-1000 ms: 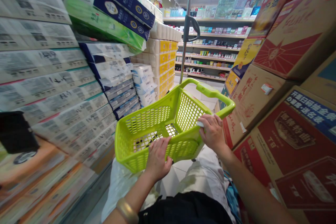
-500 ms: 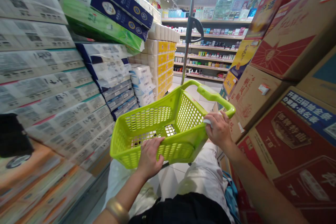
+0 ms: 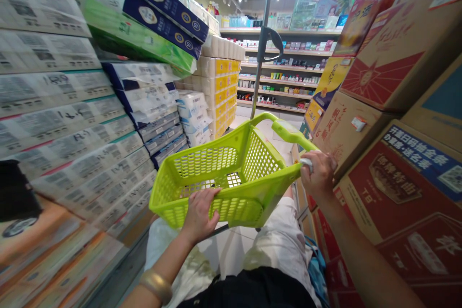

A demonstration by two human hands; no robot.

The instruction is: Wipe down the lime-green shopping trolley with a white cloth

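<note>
A lime-green plastic shopping basket (image 3: 249, 209) with perforated walls sits tilted in front of my knees. My left hand (image 3: 200, 214) grips its near rim, fingers over the edge and thumb on the outer wall. At the right corner, where the green carry handle (image 3: 288, 132) joins the rim, my right hand (image 3: 319, 175) is closed round a white wipe (image 3: 306, 162) and pressed to the plastic. Only a small part of the wipe shows. A grey pole with a loop grip (image 3: 272, 44) rises behind the basket's far end.
Stacked tissue packs (image 3: 68, 86) wall in the left side, with orange cartons (image 3: 54, 260) below. On the right, cardboard boxes (image 3: 397, 192) stand piled close to my right arm. Shelves of small goods (image 3: 285, 65) are at the back. A blue bag (image 3: 315, 264) lies by my right leg.
My right hand has slid right with the wipe, from the rim near the corner to the base of the carry handle. My left hand keeps its hold, slightly further left in view.
</note>
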